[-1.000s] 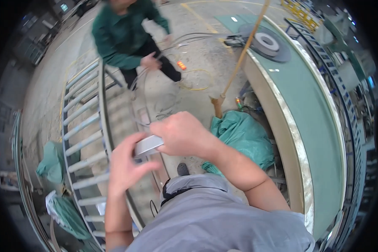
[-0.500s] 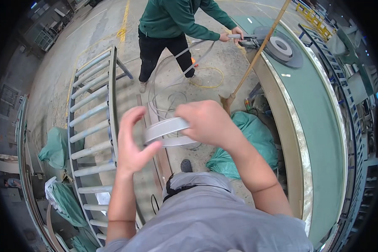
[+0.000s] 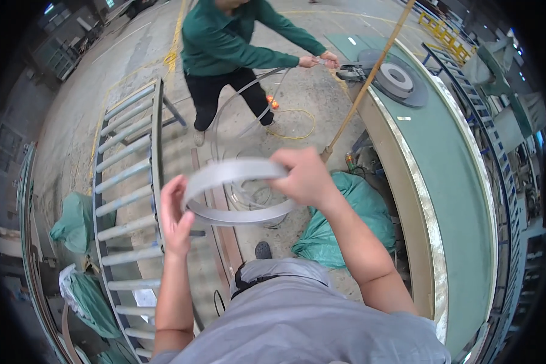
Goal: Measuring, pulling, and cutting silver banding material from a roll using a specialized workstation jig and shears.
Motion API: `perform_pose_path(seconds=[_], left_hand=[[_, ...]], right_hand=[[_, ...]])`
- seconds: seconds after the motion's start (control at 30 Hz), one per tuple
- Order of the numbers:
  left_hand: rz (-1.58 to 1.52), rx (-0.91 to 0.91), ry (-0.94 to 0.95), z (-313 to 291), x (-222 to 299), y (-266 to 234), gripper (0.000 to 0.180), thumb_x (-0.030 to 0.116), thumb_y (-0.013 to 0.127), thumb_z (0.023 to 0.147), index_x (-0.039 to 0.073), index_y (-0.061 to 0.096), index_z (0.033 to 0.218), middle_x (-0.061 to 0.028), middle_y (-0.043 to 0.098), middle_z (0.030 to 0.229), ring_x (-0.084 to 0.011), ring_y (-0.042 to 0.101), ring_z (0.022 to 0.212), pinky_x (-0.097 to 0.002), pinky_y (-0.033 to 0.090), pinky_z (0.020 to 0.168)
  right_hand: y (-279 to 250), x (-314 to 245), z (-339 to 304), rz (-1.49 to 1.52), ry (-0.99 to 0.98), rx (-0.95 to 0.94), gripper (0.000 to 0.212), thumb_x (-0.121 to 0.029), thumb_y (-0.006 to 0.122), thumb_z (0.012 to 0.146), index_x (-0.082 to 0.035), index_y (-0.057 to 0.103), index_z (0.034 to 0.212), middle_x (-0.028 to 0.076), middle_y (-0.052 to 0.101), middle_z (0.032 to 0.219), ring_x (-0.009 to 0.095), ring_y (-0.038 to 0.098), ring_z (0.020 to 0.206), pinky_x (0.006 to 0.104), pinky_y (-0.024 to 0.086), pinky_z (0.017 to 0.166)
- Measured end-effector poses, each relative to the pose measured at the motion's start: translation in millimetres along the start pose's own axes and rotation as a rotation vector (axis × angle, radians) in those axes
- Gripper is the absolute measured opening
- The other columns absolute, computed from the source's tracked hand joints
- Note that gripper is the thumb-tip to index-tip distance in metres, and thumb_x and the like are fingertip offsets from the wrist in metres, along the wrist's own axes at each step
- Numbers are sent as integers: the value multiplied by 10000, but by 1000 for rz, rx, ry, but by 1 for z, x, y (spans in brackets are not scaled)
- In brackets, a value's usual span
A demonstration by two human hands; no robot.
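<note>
You stand over a bare, scuffed concrete floor (image 3: 133, 54), holding a ring of gray strip (image 3: 249, 216) in front of your waist. Your right hand (image 3: 307, 177) grips the ring's upper right side, fingers folded over the edge; your left hand (image 3: 176, 215) is cupped at its left side, thumb and fingers apart, and whether it bears any weight cannot be told. The gathering looks partly done: the strip you hold already makes a wide, rounded hoop, while loose gray strands (image 3: 216, 130) remain uncoiled, looping below and beyond your hands. Whether they join your ring is unclear. Across from you, a co-worker in a green top (image 3: 212, 45) has both hands close together beside a dark metal device (image 3: 352, 71) at the table's end. The ring is smooth, flat and ribbon-like, with a dull sheen; its upper band is blurred. To your right runs a long table (image 3: 461, 242) with a matte green top and a shiny, crinkled pale edge, bearing a thick, tightly wound gray coil (image 3: 395, 80) on a darker round disc (image 3: 420, 97). A straight wooden pole (image 3: 370, 79) slants in front of it, above a wrinkled green plastic sack (image 3: 352, 227). To your left stands a roller conveyor (image 3: 127, 228), its pale cylinders set like ladder rungs.
</note>
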State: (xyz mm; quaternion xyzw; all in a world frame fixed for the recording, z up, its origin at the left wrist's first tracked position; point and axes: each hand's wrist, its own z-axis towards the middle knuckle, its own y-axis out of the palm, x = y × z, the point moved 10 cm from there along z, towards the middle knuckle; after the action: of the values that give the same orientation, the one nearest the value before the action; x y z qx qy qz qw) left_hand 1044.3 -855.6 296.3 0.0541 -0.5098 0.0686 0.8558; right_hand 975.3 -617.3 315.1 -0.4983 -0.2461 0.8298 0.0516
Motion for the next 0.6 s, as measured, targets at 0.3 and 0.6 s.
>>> perform_pose_path(seconds=[0.3,0.6], left_hand=[[724,-380,-146,3,38,44,463,365,789,727,7,566,916,-49,573,740,-123,526,663,-232,413,602],[289,-142,78,3,22,3,622,523,733,741,0,556,1026,-18,582,724,-190,572,648,-326,443,592]], right_hand=[[25,-62,-9,-116,-305,-6,212,-196,736,614,-74,582,693,94,554,567,330,592,571,409,488,549],[24,-35,-17,-347,-216,-90,204,-157,692,637,-62,549,745,85,567,583,337,599,588,399,484,535]])
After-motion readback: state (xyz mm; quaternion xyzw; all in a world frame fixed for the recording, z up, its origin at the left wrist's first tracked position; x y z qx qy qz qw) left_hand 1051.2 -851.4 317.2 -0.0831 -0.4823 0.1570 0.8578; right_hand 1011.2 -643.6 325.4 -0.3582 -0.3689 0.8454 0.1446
